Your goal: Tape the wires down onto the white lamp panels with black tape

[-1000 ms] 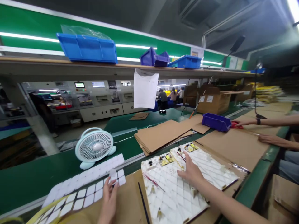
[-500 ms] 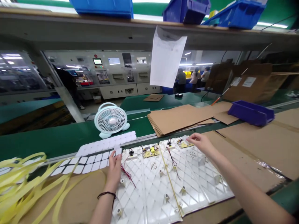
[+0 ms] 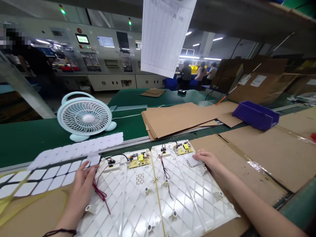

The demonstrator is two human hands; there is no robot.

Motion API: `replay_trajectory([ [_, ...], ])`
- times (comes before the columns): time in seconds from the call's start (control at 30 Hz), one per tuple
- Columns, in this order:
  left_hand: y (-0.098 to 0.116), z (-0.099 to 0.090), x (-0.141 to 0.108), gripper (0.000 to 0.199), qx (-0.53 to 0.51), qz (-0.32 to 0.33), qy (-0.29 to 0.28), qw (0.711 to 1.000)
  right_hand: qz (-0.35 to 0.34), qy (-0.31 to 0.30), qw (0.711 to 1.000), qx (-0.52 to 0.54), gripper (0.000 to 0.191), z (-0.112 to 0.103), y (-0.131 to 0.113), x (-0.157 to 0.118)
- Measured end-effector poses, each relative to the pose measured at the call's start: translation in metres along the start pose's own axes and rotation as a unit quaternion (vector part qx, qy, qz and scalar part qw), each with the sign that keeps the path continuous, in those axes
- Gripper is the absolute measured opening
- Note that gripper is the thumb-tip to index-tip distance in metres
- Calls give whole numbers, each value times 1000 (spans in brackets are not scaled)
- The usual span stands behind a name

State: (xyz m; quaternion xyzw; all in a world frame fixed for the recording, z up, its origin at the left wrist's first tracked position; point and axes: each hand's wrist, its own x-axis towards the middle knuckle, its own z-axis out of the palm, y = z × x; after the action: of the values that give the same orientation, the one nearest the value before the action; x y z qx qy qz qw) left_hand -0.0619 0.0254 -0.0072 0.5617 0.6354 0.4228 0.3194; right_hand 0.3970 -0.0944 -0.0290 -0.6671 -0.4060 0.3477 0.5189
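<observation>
Pad [image 3: 195, 161] in the pinched grip of the right hand [image 3: 209, 160], by slots [image 3: 189, 163] near the far right corner of the white panels [image 3: 165, 204]; could sit crooked if released unevenly. Left hand [image 3: 82, 184] at the panels' left edge, grip unclear.

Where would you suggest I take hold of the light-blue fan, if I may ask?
Its arched handle looks best, approached from above with the fingers hooked through the gap. The fan stands on its rounded feet, so the handle rises at the top, clear of the grille, and nothing visible covers it.
</observation>
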Motion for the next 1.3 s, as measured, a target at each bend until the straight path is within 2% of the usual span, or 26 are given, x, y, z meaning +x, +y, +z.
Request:
replay_trajectory([
  [0.23,8,6,0,69,-46,-46,16,998,-8,-8,1000,-22,28,-1,9,10],
  [0.47,19,7,-6,63,-14,-38,27,999,-22,8,999,-35,29,8,10,8],
  [0.73,13,6,-5,59,11,-20,19,1000,-29,7,998,-53,29,8,11,8],
  [1.13,18,6,-8,61,5,-28,16,999,-98,-57,981,-158,27,2,13,13],
  [1.3,17,6,-7,63,4,-21,11,1000,-102,-25,983,-151,46,2,16,15],
])
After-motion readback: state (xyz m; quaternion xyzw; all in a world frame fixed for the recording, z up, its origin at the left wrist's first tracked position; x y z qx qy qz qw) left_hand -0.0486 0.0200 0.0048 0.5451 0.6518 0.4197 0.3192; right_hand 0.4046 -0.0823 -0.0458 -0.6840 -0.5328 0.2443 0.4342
